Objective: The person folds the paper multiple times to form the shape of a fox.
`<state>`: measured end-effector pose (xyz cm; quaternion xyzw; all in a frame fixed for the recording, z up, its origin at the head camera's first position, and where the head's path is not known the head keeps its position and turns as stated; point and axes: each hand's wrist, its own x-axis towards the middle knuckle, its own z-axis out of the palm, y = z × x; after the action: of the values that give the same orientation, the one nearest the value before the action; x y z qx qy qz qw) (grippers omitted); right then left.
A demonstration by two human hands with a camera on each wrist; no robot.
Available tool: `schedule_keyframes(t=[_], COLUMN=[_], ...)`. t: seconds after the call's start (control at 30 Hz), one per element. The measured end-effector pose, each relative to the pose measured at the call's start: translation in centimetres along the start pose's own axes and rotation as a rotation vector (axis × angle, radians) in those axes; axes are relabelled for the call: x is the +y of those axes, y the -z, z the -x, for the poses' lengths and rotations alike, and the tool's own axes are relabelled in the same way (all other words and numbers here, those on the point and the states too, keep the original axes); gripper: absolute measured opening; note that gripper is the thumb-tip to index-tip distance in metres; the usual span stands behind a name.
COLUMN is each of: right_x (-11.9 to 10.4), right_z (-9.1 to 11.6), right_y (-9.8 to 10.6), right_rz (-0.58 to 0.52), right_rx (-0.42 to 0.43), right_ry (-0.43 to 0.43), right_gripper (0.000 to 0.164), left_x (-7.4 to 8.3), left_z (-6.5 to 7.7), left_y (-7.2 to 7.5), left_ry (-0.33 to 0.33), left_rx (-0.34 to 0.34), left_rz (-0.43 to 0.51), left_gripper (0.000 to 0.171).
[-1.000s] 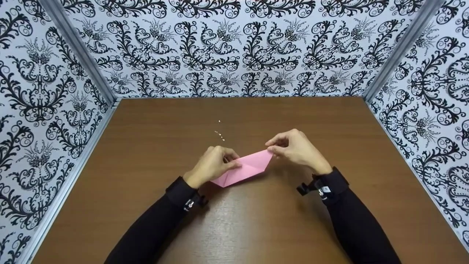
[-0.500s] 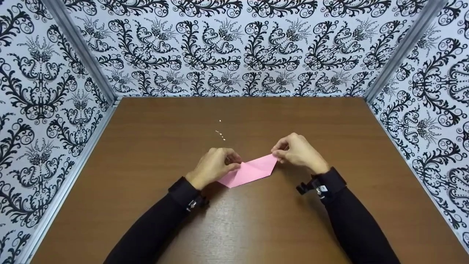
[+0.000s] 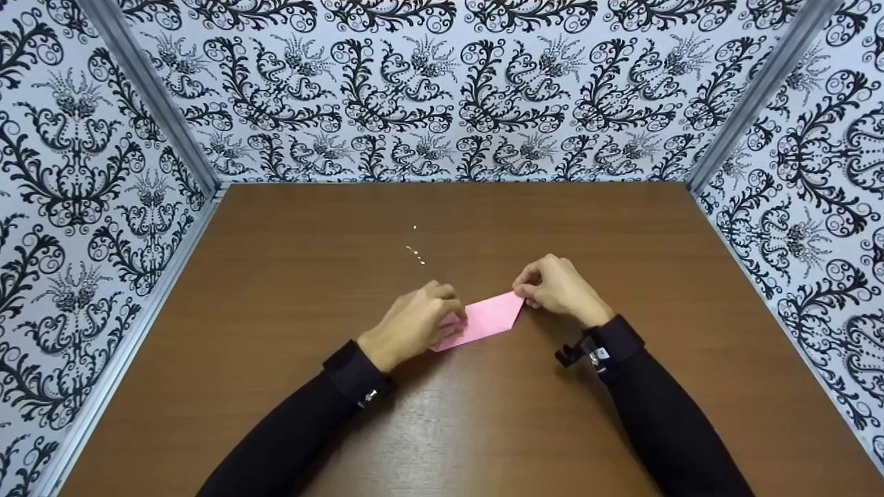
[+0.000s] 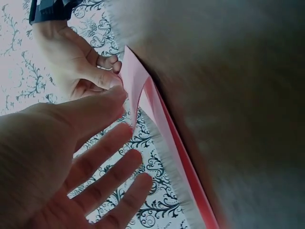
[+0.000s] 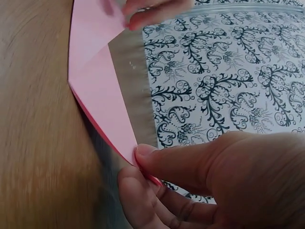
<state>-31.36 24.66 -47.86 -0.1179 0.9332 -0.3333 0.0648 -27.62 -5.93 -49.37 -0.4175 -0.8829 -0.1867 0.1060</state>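
Observation:
A folded piece of pink paper (image 3: 492, 314) lies slantwise over the table's middle, with layered edges and a raised flap (image 4: 137, 83) visible in the left wrist view. My right hand (image 3: 561, 288) pinches its far right corner; the right wrist view shows the thumb (image 5: 176, 162) on top and fingers underneath. Over the paper's left part is my left hand (image 3: 418, 321), covering that end in the head view. From the left wrist, the fingers (image 4: 114, 169) look spread and fairly straight, with the thumb and index tips at the flap. Whether both tips touch it is unclear.
Several small white specks (image 3: 418, 255) dot the brown wooden table (image 3: 311, 228) beyond the paper. Patterned panels (image 3: 442, 90) with grey corner posts enclose the back and both sides. Each wrist wears a dark band with a small camera (image 3: 597, 353).
The paper has shifted slightly right and nearer, along with my right hand. My left hand no longer grips the paper's upper edge with the thumb; it has swung right, over the paper.

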Motion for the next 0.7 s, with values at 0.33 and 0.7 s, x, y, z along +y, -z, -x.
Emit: schedule_keyframes(t=[0.33,0.7], right_x=[-0.1,-1.5], right_z=[0.1,1.6], right_y=[0.2,-0.1], right_rz=[-0.013,0.008], right_rx=[-0.017,0.042], right_ry=[-0.015,0.136], right_gripper=[0.01,0.011], left_x=[0.0,0.0], left_z=[0.2,0.1], left_y=[-0.2,0.4], left_ry=[0.013,0.024], left_rx=[-0.109,-0.126], left_rz=[-0.005,0.039], left_gripper=[0.007,0.016])
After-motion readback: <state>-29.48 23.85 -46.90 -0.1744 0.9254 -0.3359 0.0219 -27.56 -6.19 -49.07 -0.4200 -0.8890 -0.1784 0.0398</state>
